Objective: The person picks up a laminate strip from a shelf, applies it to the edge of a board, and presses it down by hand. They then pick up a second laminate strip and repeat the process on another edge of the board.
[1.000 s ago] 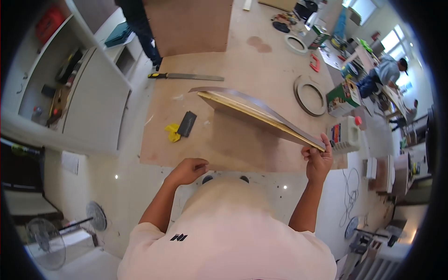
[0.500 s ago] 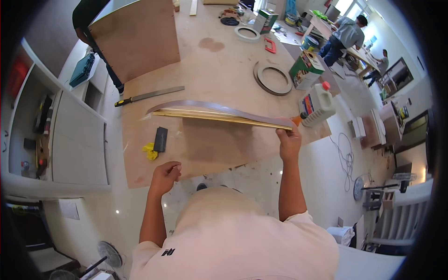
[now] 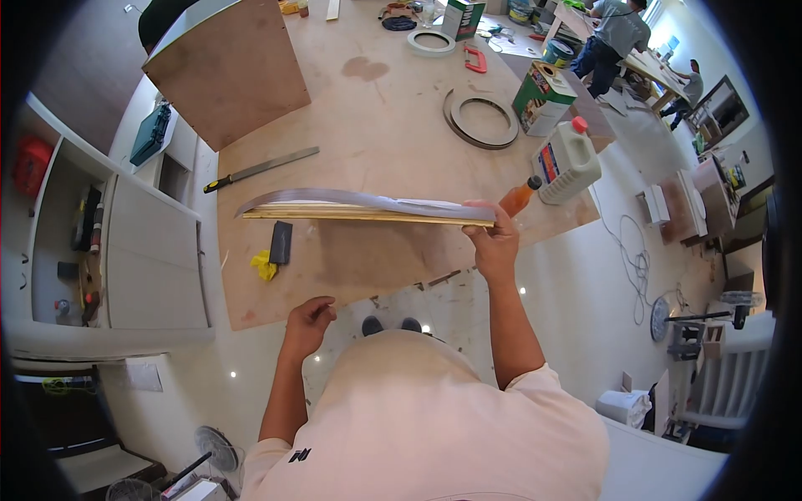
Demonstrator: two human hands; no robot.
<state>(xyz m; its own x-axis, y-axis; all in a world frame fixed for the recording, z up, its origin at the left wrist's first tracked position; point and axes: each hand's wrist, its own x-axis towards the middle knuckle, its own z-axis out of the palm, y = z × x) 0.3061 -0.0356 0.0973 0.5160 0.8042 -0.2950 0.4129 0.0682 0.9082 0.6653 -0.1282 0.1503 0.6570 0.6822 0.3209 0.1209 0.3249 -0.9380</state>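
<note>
My right hand [image 3: 494, 237] grips the right end of a long thin board [image 3: 359, 215] with a yellowish edge, held above the worktable. A greyish edging strip [image 3: 334, 198] bows along its top, its right end also at my right hand. My left hand [image 3: 311, 321] hangs by the table's front edge with its fingers curled together; whether anything small is between them is hidden. Nearest to it on the table are a dark block [image 3: 281, 243] and a crumpled yellow piece [image 3: 264, 265]. A file [image 3: 261, 169] with a black and yellow handle lies behind the board.
On the worktable [image 3: 376, 108] stand a wooden box [image 3: 230, 75], a white jug [image 3: 566, 164], an orange bottle [image 3: 520, 196] and a green can [image 3: 543, 100]. Strip coils [image 3: 483, 122] and a red clamp-like tool [image 3: 475, 59] lie behind. Two people are at the back right.
The board and strip have shifted left and now lie more level in view, with my right hand. My left hand has moved slightly right and down. The camera view has shifted somewhat.
</note>
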